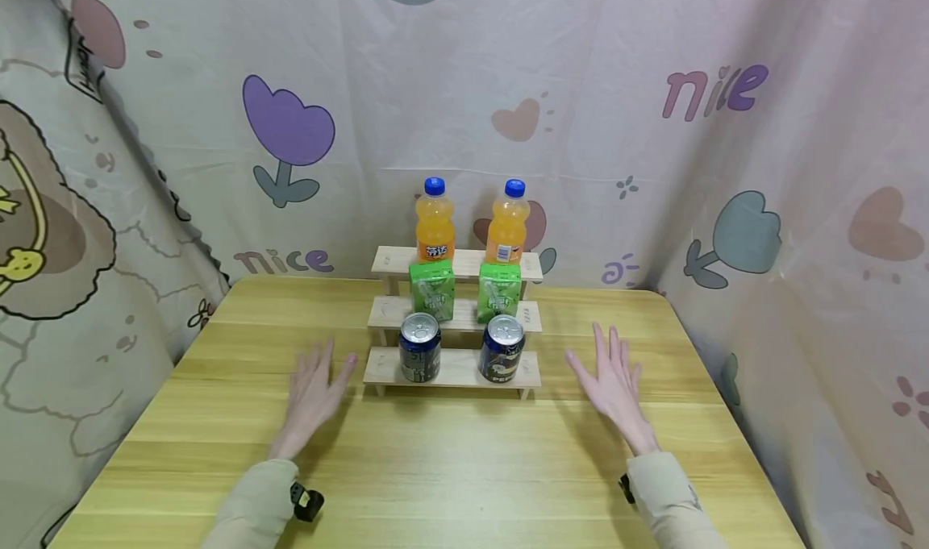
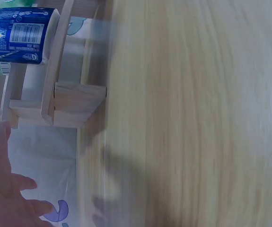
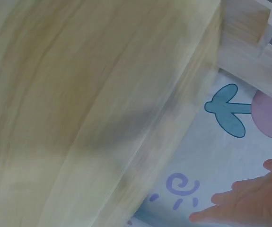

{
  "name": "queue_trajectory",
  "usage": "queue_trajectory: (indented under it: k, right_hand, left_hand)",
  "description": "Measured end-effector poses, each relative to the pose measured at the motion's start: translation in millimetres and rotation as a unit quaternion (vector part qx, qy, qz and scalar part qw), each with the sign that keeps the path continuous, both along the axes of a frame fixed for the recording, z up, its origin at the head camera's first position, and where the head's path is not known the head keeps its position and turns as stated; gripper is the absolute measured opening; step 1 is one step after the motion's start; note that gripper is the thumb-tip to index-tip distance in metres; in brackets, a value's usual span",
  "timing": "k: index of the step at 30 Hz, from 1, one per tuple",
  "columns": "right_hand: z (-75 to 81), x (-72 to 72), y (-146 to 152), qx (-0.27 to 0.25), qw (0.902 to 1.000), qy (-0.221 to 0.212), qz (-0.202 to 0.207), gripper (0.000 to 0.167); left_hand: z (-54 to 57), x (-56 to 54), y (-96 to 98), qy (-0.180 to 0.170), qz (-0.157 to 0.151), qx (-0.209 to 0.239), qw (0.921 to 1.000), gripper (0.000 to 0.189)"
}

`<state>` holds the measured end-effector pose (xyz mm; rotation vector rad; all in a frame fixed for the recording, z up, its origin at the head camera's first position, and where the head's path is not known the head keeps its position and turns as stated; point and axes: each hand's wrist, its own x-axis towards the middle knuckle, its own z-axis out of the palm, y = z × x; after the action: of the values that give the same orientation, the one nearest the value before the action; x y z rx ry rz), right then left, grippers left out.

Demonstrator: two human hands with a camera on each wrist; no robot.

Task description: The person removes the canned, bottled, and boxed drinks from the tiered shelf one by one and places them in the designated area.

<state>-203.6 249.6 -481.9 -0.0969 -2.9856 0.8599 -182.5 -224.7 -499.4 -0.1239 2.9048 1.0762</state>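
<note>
Hands flank a three-step wooden rack (image 1: 453,369) of drinks on a yellow wooden table (image 1: 435,468).

From the left: the left hand (image 1: 314,388) lies flat, fingers straight and spread, holding nothing, its thumb near the rack's bottom step. On that step stand two cans, the left can (image 1: 420,347) and the right can (image 1: 502,348); above them two green juice cartons (image 1: 431,289), and on top two orange soda bottles (image 1: 435,221). The right hand (image 1: 615,384) rests open and empty, a little apart from the rack. A careless reach past the front cans could likely knock one off the narrow step, or topple the tall bottles behind.
</note>
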Motion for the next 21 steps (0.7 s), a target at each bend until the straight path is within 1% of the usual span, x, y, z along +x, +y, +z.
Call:
queue_trajectory:
  k: [2, 5, 8, 10, 13, 16, 19, 20, 21]
  right_hand:
    - [1.2, -1.9, 0.1, -0.028, 0.9996, 0.007, -0.002, 0.086]
    - [2.0, -4.6, 0.8, -0.081, 0.9963, 0.027, -0.003, 0.084]
    - [2.3, -6.5, 2.0, -0.150, 0.9878, 0.039, -0.003, 0.082]
    - [2.8, -6.6, 2.4, -0.187, 0.9814, 0.044, -0.005, 0.081]
    - [3.8, -5.8, 2.4, -0.232, 0.9716, 0.045, -0.006, 0.078]
    - [5.5, -4.5, 1.6, -0.273, 0.9611, 0.042, -0.003, 0.074]
    - [7.4, -3.4, 0.5, -0.310, 0.9499, 0.039, 0.002, 0.070]
    - [8.1, -3.2, 0.0, -0.320, 0.9464, 0.040, 0.003, 0.069]
    - [8.6, -3.1, -0.6, -0.327, 0.9440, 0.041, 0.003, 0.068]
  left_hand:
    - [-0.4, 0.1, 0.8, -0.006, -0.005, 0.046, 0.9989, 0.082]
    - [-1.0, -0.3, 1.9, -0.009, -0.010, 0.102, 0.9946, 0.080]
    - [-0.7, -0.7, 4.0, -0.006, -0.010, 0.135, 0.9908, 0.076]
    - [-0.4, -1.5, 6.1, -0.004, -0.007, 0.157, 0.9876, 0.070]
    - [-0.7, -3.9, 9.9, -0.013, -0.003, 0.205, 0.9788, 0.062]
    - [-1.0, -6.5, 13.4, -0.035, 0.001, 0.273, 0.9614, 0.055]
    - [-0.1, -6.9, 16.1, -0.057, 0.007, 0.312, 0.9482, 0.052]
    - [0.2, -6.9, 16.6, -0.062, 0.008, 0.322, 0.9446, 0.052]
    - [0.3, -7.1, 17.2, -0.065, 0.011, 0.327, 0.9429, 0.052]
